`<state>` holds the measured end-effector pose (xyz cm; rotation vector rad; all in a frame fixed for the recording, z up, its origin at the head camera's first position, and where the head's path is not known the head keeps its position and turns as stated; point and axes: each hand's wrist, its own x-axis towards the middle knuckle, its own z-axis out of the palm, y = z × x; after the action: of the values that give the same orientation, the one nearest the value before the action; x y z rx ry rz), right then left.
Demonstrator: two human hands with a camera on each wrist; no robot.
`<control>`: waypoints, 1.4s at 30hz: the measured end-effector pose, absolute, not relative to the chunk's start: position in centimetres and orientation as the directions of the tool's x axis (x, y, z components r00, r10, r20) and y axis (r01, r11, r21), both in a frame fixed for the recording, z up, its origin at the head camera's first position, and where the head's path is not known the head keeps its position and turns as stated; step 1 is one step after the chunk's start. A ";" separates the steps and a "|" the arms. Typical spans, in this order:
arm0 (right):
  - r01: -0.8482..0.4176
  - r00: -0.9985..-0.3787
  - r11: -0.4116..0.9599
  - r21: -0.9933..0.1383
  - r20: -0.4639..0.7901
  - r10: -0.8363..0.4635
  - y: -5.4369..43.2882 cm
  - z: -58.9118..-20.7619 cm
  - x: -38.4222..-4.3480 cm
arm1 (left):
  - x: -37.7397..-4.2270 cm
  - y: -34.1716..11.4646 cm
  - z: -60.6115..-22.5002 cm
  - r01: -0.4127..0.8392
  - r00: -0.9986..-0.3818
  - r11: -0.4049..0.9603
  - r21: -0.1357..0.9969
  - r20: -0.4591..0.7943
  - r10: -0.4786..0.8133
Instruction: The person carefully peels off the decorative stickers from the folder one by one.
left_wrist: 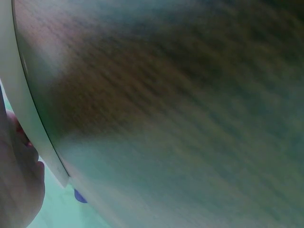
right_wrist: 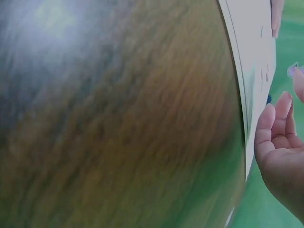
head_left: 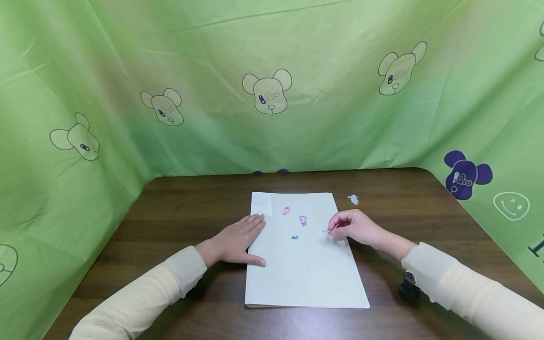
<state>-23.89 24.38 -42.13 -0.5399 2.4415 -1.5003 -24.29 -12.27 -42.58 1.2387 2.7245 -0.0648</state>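
Observation:
A large white paper pad (head_left: pixel 303 274) lies upright in front of me, layers showing along its near edge. My left hand (head_left: pixel 240 240) rests flat on its left edge, fingers straight and thumb spread. Over the right side of the pad, my right hand (head_left: pixel 354 227) pinches a small sticker between thumb and fingers. In the right wrist view this sticker (right_wrist: pixel 292 71) looks purple with a pale border. On the pad's upper half are a pink sticker (head_left: pixel 286 211), a pink-purple sticker (head_left: pixel 302 221) and a small blue sticker (head_left: pixel 295 238).
Beyond the pad's top right corner, a pale blue-purple sticker (head_left: pixel 353 199) lies on the dark wooden table (head_left: pixel 191 198). A paler rectangle (head_left: pixel 261 204) shows at the pad's top left corner. Green cloth (head_left: pixel 204 141) with bear-head prints hangs behind and around the table.

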 end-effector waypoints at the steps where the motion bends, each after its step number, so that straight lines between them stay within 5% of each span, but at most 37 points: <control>1: -0.183 -0.911 0.402 -0.897 0.001 -0.413 24.5 -42.1 -23.9 | -24.3 -12.3 -42.6 0.752 -0.648 0.658 0.023 -0.151 0.746; 42: -0.043 -0.995 0.480 -0.876 -0.006 -0.099 32.9 -41.2 -28.4 | -24.3 -12.3 -42.8 0.753 -0.647 0.657 0.028 -0.145 0.748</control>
<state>-28.39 32.87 -41.24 -0.1274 2.6542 -1.5687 -24.33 -12.31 -42.83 1.2435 2.7274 -0.0525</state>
